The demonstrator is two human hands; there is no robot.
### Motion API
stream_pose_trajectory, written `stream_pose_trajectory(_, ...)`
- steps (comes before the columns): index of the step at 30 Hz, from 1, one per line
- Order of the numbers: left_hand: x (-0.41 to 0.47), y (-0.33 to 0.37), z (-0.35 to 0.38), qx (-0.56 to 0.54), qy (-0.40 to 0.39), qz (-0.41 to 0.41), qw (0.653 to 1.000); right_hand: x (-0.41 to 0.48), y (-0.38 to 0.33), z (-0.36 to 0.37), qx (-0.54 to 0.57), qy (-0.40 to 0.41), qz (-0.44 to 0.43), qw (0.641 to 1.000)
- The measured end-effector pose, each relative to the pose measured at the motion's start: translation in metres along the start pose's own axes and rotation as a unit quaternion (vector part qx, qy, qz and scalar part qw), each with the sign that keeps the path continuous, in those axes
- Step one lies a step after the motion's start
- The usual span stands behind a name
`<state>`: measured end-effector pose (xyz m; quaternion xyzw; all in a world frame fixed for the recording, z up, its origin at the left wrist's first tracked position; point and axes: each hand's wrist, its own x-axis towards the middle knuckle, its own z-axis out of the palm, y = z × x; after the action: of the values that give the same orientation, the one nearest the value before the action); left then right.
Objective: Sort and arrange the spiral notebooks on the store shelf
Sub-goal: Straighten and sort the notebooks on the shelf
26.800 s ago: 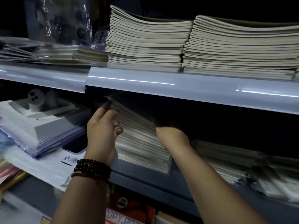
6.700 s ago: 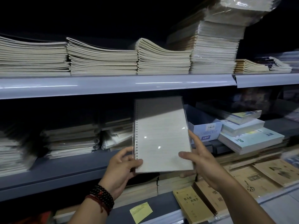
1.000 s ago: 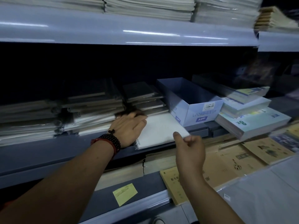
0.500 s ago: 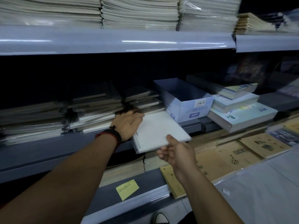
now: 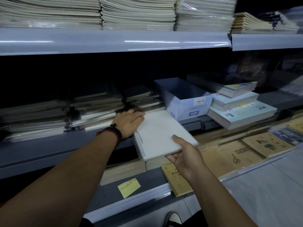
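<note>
— How far along is the sorting?
— Partway, I'd judge. The right hand pinches the near corner of a white plastic-covered spiral notebook, thumb on top and fingers beneath. The notebook juts over the grey metal middle shelf's lip, not yet stacked.
— And the other hand?
— The left hand lies flat on the notebook's far edge, fingers extended. Behind it, the wrapped notebook piles look uneven.

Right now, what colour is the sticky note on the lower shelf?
The sticky note is yellow, clearest in the head view.
</note>
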<state>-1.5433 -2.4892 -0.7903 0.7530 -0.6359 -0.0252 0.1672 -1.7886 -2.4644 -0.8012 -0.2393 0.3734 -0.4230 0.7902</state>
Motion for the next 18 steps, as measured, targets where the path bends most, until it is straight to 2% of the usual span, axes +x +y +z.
stream_pose_trajectory(9,-0.003,-0.001,0.0,-0.008,-0.011,0.006,1.0,-0.027,0.003,-0.013,0.017,-0.018,0.026,0.999)
stream_pose_trajectory(11,-0.006,-0.002,0.003,-0.015,0.008,0.011,1.0,-0.032,0.0,-0.014,0.026,-0.03,0.038,0.998)
stream_pose_trajectory(15,-0.035,0.004,0.009,-0.151,0.167,0.005,0.974,-0.03,-0.005,-0.02,0.011,0.009,0.011,1.0)
stream_pose_trajectory(18,-0.078,0.017,0.011,-0.162,0.265,0.0,0.95,-0.019,-0.021,-0.034,-0.023,0.071,-0.07,0.995)
